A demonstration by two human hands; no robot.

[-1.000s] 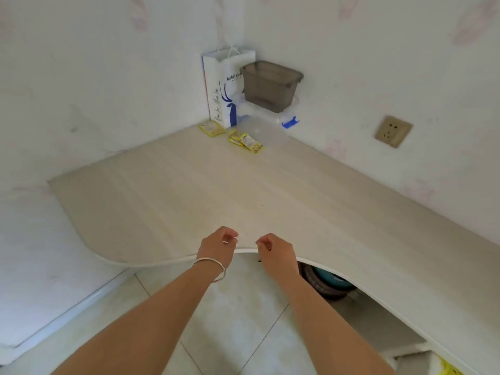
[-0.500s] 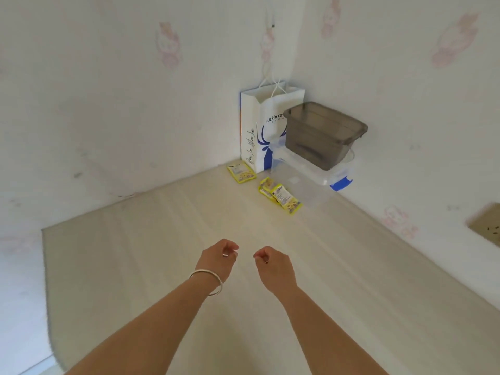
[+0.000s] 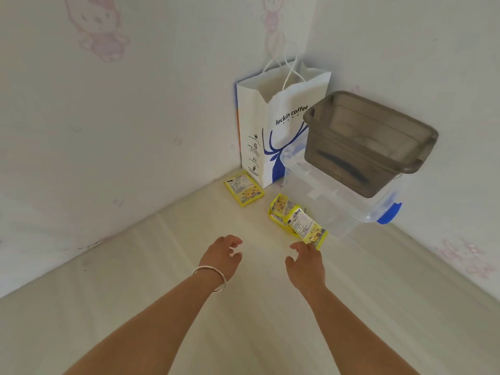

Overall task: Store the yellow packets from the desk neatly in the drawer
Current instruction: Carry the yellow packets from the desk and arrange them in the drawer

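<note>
A person's two bare arms reach over a pale wooden desk (image 3: pixel 135 307) toward its corner. The left hand (image 3: pixel 221 255), a silver bangle (image 3: pixel 209 277) at its wrist, hovers with fingers loosely curled, holding nothing. Beyond it one yellow packet (image 3: pixel 244 191) lies flat just beside a white paper bag (image 3: pixel 273 131) printed "luckin coffee" — the bag stands upright in the corner. The right hand (image 3: pixel 305 263) is spread and relaxed, its fingertips at the near edge of a second yellow packet (image 3: pixel 307 226), which overlaps a third (image 3: pixel 281 208); whether they touch it cannot be told. Further right, a smoky grey tub (image 3: pixel 378 142) sits on a clear box (image 3: pixel 338 209) with a blue latch.
</note>
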